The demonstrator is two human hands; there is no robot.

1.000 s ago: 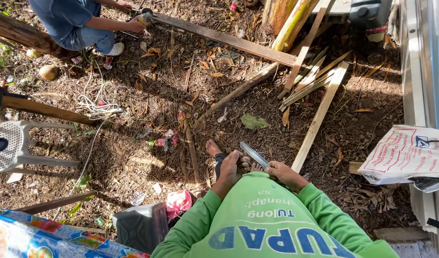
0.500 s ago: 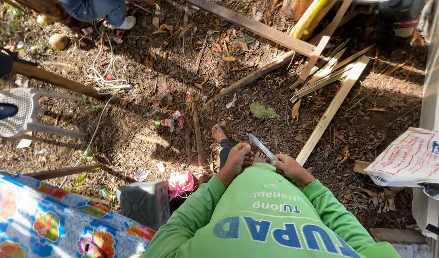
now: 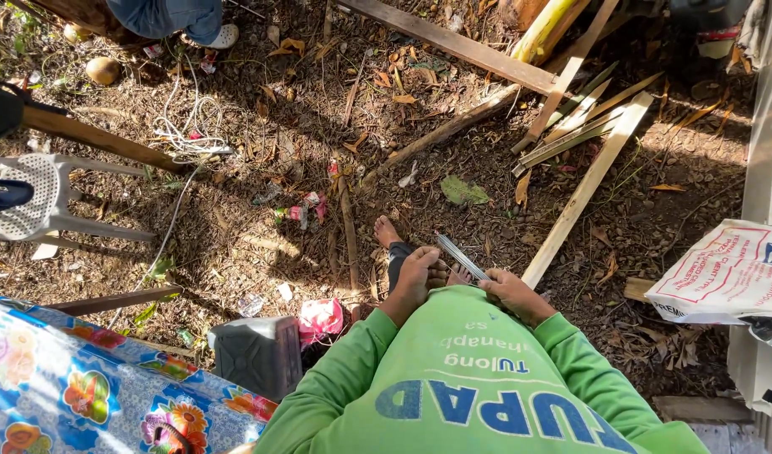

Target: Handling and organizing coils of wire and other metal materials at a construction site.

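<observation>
At the front hem of the green shirt, the right hand is closed around the near end of a thin flat metal strip, which slants up and away to the left. Whether the strip has a cutting edge cannot be told. The left hand rests curled just beside the strip, over a dark object at the person's bare foot; what it grips, if anything, cannot be told, as the fingers are turned away from the camera.

Beyond the hands, the ground is loose mulch and dry leaves. A thin stick lies just left of the foot, with scraps of pink and red wrapper near it. A long pale plank runs diagonally to the right of the strip, and a bundle of split slats lies farther out. White cord trails at left toward a white plastic chair. A second person's shoe stands at the top edge, well apart.

Risks, as judged: the strip's free end points toward the unprotected foot and sits close to the left hand; a slip of the right-hand grip could bring metal against skin. Bare hands offer no guard. Loose litter underfoot gives poor footing, and the cord is a trip hazard for anyone crossing.
</observation>
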